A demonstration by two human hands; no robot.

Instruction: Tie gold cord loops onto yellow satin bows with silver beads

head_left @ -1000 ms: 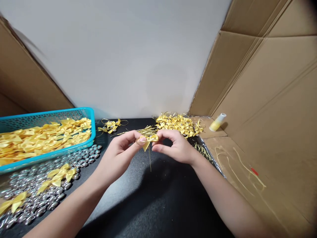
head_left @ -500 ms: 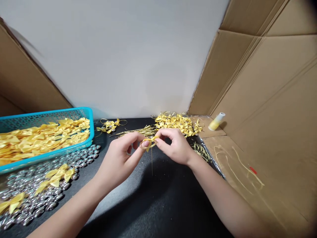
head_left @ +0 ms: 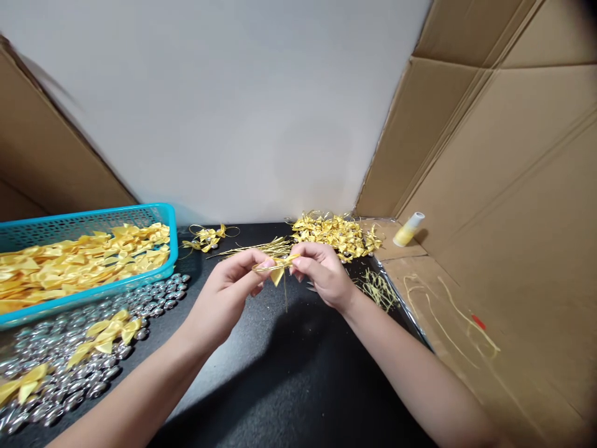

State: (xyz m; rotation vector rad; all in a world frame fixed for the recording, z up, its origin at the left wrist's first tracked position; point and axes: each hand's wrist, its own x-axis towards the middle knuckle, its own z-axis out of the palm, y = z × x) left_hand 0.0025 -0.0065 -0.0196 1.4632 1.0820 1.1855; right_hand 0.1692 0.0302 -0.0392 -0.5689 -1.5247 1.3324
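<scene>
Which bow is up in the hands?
The yellow bow held between the left hand and right hand; others lie in the blue basket, on silver beads or toward the black table's back.

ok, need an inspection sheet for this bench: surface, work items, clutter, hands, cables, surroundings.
Surface: black tabletop, a few tiny specks.
Work items: yellow ribbon bow, thin strand hanging below; turquoise basket of yellow bows; silver beads; beaded bow pile at back.
Clutter: tangled yellow strands; red scrap at right.
Hands: left hand pinches the bow; right hand has fingers closed at its right end.
Cables: nothing seen.
Surroundings: cardboard on both sides; pale panel behind.
</scene>
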